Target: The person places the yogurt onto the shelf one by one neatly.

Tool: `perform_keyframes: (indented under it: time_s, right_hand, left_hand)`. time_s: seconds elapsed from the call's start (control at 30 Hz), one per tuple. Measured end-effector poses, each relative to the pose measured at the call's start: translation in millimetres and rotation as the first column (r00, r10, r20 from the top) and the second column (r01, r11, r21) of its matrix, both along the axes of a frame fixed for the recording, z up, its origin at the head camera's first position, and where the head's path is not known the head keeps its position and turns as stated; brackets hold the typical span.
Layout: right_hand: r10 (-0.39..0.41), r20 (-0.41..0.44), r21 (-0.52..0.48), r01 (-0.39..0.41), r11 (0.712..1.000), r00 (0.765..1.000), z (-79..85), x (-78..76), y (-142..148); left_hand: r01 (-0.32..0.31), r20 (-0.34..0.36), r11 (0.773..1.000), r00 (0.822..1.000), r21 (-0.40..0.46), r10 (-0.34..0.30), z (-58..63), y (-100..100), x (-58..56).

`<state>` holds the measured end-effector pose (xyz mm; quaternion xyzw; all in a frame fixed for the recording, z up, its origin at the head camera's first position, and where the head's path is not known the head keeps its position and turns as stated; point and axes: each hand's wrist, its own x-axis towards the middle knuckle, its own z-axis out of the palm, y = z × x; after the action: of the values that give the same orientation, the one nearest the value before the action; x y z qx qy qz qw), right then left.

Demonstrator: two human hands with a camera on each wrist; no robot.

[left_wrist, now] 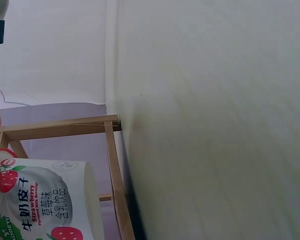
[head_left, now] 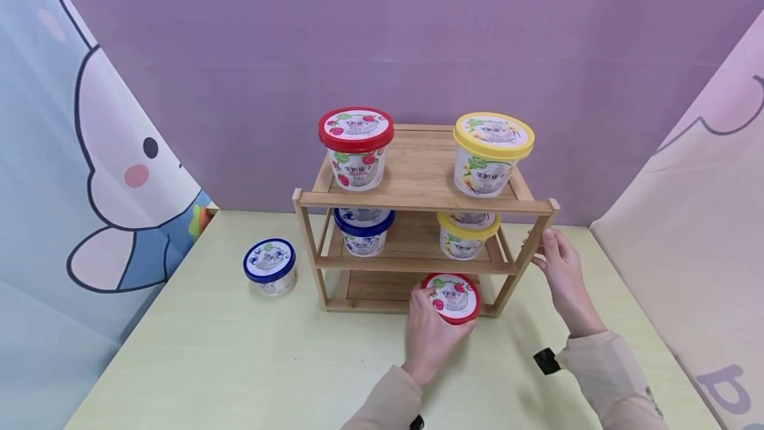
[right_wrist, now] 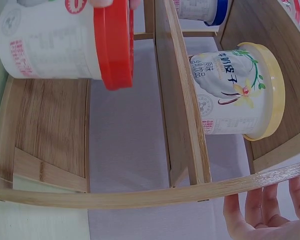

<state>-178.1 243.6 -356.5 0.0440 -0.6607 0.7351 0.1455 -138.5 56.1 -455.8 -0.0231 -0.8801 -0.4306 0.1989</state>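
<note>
My left hand (head_left: 431, 336) grips a white tub with a red lid and strawberry print (head_left: 455, 298) at the front of the bottom tier of a small wooden rack (head_left: 418, 202). The same tub (left_wrist: 45, 197) lies sideways across the left wrist view's lower left. In the right wrist view, fingertips show at its red lid; whether its base touches the shelf I cannot tell. My right hand (head_left: 563, 276) holds the rack's right front post, its fingers (right_wrist: 270, 207) bent behind the wood.
On the top tier stand a red-lidded tub (head_left: 358, 149) and a yellow-lidded tub (head_left: 492, 153). The middle tier bears a blue-lidded tub (head_left: 365, 234) and another yellow-lidded one (head_left: 467, 236). Another blue-lidded tub (head_left: 270, 266) sits on the table (head_left: 197, 350), left of the rack.
</note>
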Motion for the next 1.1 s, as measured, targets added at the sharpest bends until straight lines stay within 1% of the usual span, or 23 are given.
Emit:
perform_keyframes:
  time_s: [0.17, 0.3, 0.4, 0.47, 0.77, 1.0, 1.1]
  right_hand:
    - [0.002, -0.004, -0.002, -0.002, 1.0, 1.0, -0.2, -0.3, 0.2]
    - [0.005, -0.008, -0.003, -0.005, 1.0, 1.0, 0.1, -0.5, 0.2]
    - [0.005, -0.009, -0.003, -0.005, 1.0, 1.0, 0.2, -0.4, 0.2]
    - [0.005, -0.01, -0.003, -0.005, 1.0, 1.0, 0.1, -0.5, 0.1]
    - [-0.005, 0.004, 0.018, 0.005, 1.0, 1.0, 0.1, -0.7, 0.7]
    - [-0.008, 0.007, 0.018, 0.008, 1.0, 1.0, 0.0, -0.4, 0.5]
    - [-0.011, 0.011, 0.015, 0.011, 1.0, 1.0, 0.1, -0.4, 0.2]
  left_hand:
    - [-0.003, 0.042, 1.0, 0.999, 0.01, 0.002, -0.5, 4.5, -3.9]
    - [-0.012, 0.071, 1.0, 0.997, 0.0, 0.012, -0.3, 7.7, -6.8]
    - [-0.017, 0.069, 1.0, 0.997, 0.001, 0.017, -0.5, 9.7, -9.0]
    - [-0.017, 0.067, 1.0, 0.998, 0.018, 0.016, -0.8, 11.0, -10.5]
    - [-0.006, 0.011, 0.999, 1.0, 0.053, 0.006, -4.6, 17.7, -17.4]
    - [-0.002, 0.022, 0.998, 1.0, 0.067, 0.001, -8.8, 22.6, -22.1]
    - [-0.01, 0.021, 0.998, 1.0, 0.06, 0.009, -10.6, 23.5, -23.3]
